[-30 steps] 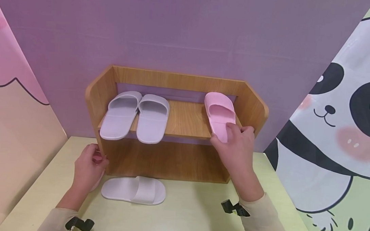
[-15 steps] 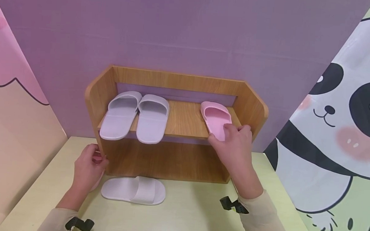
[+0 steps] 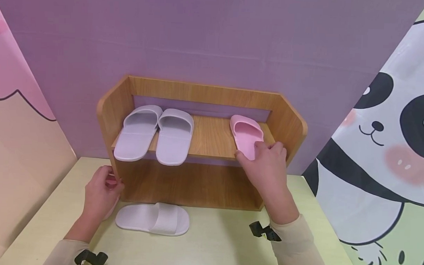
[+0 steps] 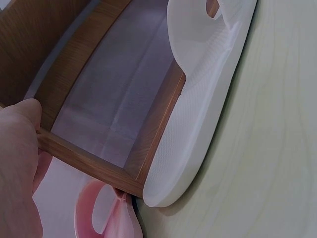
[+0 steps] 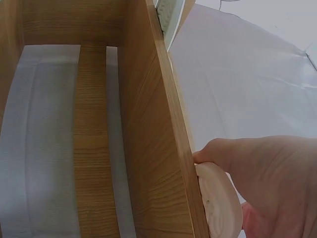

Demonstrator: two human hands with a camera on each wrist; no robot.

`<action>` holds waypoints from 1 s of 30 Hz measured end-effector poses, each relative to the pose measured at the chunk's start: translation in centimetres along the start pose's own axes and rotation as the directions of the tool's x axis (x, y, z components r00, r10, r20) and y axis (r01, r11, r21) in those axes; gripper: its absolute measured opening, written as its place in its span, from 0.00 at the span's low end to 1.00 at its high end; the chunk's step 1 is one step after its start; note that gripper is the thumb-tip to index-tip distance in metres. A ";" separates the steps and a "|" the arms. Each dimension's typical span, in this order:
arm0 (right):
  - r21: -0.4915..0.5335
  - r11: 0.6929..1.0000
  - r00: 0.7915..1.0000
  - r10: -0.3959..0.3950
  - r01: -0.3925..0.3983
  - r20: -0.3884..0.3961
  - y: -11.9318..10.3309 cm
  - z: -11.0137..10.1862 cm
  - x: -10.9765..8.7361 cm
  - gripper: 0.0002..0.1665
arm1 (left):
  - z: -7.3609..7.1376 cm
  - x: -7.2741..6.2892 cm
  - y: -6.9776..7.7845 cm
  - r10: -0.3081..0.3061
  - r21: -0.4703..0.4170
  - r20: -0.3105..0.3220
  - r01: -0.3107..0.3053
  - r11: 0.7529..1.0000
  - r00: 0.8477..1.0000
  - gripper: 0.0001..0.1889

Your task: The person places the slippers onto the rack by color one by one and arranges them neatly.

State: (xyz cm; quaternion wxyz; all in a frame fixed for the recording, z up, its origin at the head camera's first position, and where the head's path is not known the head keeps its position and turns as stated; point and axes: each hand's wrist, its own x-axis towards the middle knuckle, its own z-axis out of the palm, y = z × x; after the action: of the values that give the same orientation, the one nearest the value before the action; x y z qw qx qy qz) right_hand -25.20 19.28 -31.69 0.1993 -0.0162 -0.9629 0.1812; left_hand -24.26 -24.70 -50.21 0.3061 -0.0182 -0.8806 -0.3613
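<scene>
Right hand pinching pink slipper by heel | at upper shelf, underside contact unclear | long axis front-to-back, toe beyond grip | smooth, arched strap | left hand gripping wood-grain rack

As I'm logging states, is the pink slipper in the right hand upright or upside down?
Upright: in the head view, the pink slipper has its strap on top, heel in the right hand.

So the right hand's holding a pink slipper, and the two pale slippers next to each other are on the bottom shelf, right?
Not quite: the head view shows the two pale slide slippers on the upper shelf. The right hand does hold a pink slide slipper.
</scene>
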 end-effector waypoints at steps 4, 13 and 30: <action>-0.023 1.000 1.000 -0.020 0.020 0.000 0.0 0.1 0.0 0.45 | 0.1 -0.1 -0.1 0.008 0.005 -0.011 -0.007 1.000 1.000 0.21; 0.083 0.996 0.999 -0.006 0.010 -0.048 0.8 0.6 -0.5 0.49 | 0.1 -0.1 0.0 0.020 -0.010 -0.019 -0.020 1.000 1.000 0.21; 0.318 0.923 0.920 -0.087 0.219 -0.382 4.6 1.2 -2.9 0.31 | 0.1 0.0 -0.2 0.020 -0.010 -0.009 -0.020 1.000 1.000 0.22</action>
State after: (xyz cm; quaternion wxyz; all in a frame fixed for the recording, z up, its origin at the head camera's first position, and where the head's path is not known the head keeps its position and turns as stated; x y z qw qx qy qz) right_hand -23.19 22.92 -35.43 0.3860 0.0632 -0.8595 0.3290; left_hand -24.37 -24.76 -50.38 0.3134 -0.0268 -0.8772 -0.3628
